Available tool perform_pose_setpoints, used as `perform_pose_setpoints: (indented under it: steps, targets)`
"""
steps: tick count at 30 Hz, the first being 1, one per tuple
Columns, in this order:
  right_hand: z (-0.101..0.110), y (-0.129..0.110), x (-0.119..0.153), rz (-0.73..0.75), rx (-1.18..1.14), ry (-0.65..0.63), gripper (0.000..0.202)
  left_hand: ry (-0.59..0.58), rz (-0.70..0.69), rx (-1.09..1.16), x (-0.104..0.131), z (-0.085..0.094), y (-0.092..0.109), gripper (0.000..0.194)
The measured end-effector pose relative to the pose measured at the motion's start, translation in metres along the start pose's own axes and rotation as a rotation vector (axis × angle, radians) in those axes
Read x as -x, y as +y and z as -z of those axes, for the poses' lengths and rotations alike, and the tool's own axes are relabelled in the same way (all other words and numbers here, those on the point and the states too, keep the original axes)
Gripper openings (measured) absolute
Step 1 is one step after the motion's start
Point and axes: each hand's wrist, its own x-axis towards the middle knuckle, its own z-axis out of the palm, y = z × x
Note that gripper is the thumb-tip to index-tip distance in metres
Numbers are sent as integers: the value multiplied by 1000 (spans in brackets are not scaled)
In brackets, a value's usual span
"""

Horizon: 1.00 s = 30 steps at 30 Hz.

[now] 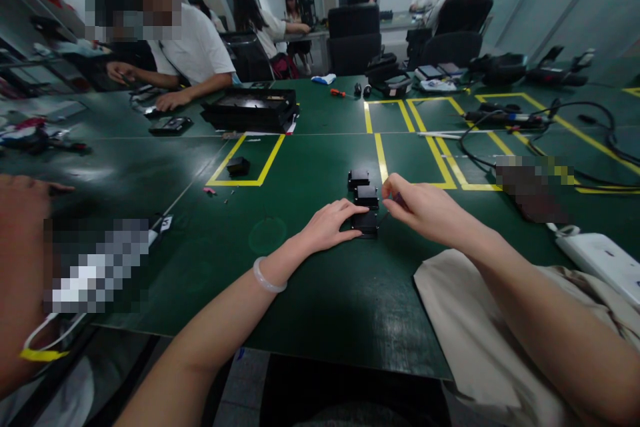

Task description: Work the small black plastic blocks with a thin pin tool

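Three small black box-shaped parts stand in a row on the green table: a far one (359, 177), a middle one (367, 195) and a near one (365, 221). My left hand (330, 223), with a pale bracelet at the wrist, grips the near part between thumb and fingers from its left side. On the right, my right hand (407, 203) is closed in a pinch around a thin dark tool (384, 218). The tool's thin end points down toward the near part's right side; whether it touches cannot be made out. My palm hides most of its handle.
Yellow tape outlines (420, 140) mark the table. A black block (238, 166) and a large black tray (250, 110) lie farther left. Cables (595, 107), a white power strip (607, 260) and beige cloth (465, 307) are at right. A co-worker's arm (23, 267) reaches in from the left.
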Motion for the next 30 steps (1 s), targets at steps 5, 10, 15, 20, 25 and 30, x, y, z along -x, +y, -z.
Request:
perform_pose_setpoints:
  steps: [5, 10, 15, 20, 25, 30]
  targets:
    - [0, -1, 0, -2, 3, 7, 16, 14, -4, 0, 0, -2, -2, 50]
    - [0, 0, 0, 4, 8, -2, 13, 17, -8, 12, 0, -3, -2, 50]
    - [0, -1, 0, 1, -7, -2, 15, 19, -5, 10, 0, -3, -2, 50]
    - [1, -1, 0, 2, 3, -12, 12, 17, -1, 15, 0, -3, -2, 50]
    - [1, -2, 0, 13, -17, 2, 14, 11, -6, 5, 0, -2, -1, 50]
    - [1, -1, -1, -22, 53, -2, 17, 7, -10, -4, 0, -1, -1, 49]
